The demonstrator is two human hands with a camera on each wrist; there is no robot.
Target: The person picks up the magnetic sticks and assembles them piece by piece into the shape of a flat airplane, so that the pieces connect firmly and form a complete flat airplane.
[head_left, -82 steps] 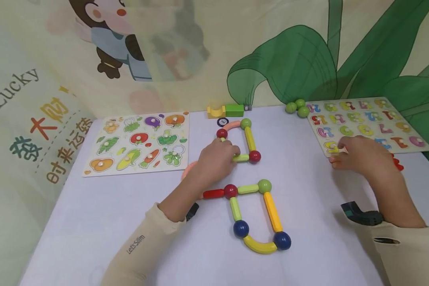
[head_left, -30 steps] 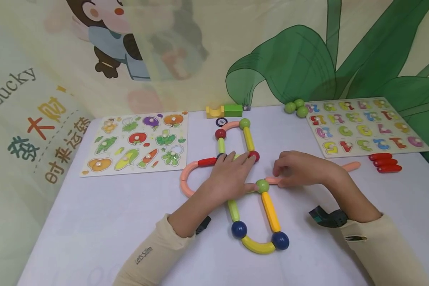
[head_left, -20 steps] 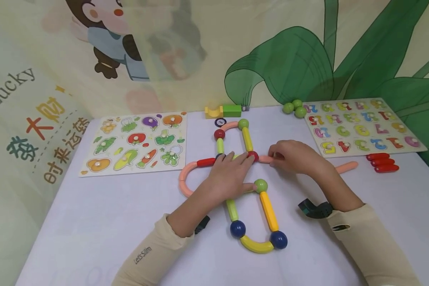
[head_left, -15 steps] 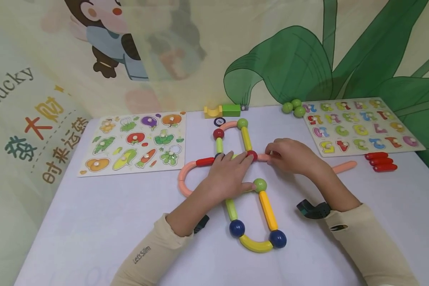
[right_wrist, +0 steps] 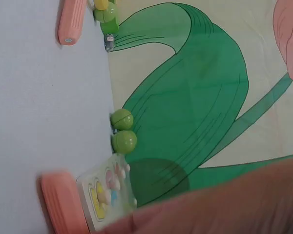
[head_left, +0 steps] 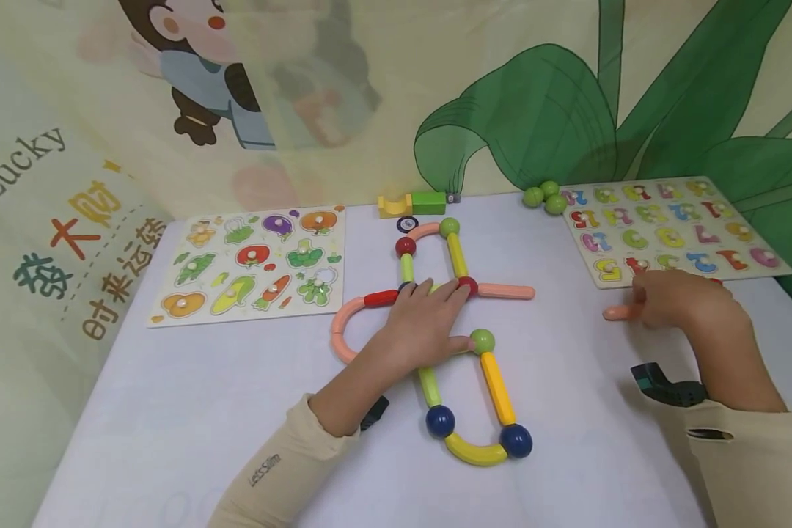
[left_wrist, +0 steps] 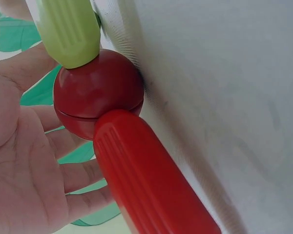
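Note:
My left hand (head_left: pixel 419 326) lies spread over the middle of a figure of magnetic rods and balls, its fingers reaching a red ball (head_left: pixel 467 287) and its thumb at a green ball (head_left: pixel 482 342). It covers part of the figure. In the left wrist view the palm and straight fingers show behind a dark red ball (left_wrist: pixel 97 92) joined to a red rod (left_wrist: pixel 141 170). From the upper red ball a straight pink rod (head_left: pixel 507 292) points right. My right hand (head_left: pixel 689 304) pinches another pink magnetic rod (head_left: pixel 620 313), whose end sticks out leftward; the right wrist view blurs it.
A vegetable puzzle board (head_left: pixel 247 268) lies at the left, a number puzzle board (head_left: pixel 680 227) at the right. Several green balls (head_left: pixel 545 198) and green and yellow blocks (head_left: pixel 429 203) stand along the back wall. Red rods beyond my right hand are mostly hidden.
My right hand has joined a pink rod to the upper red ball, let go of it, and moved right onto the second pink rod. The left hand has stayed over the figure since one second ago.

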